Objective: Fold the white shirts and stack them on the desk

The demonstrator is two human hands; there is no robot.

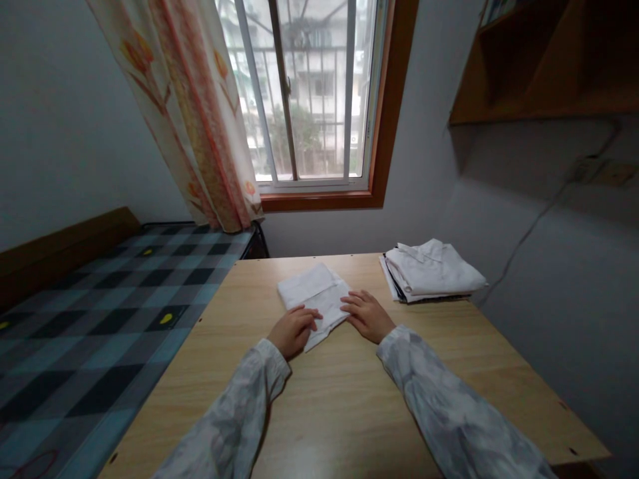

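A folded white cloth (317,286), probably a garment, lies at an angle on the wooden table. It forms a small flat bundle with a fold line across it and a narrow corner toward me. My left hand (294,329) rests on its near left edge, fingers slightly bent over the fabric, the thumb mostly hidden. On the right edge of the cloth lies my right hand (368,315), with its fingers stretched out and a little apart. Neither hand lifts the cloth. Both sleeves are grey and white patterned.
A stack of folded clothes (432,269), a white collared shirt on top, sits at the table's (339,412) far right. Left of the table is a bed with a checked cover (124,313). A window, a flowered curtain (200,113) and a wall shelf (539,73) stand beyond.
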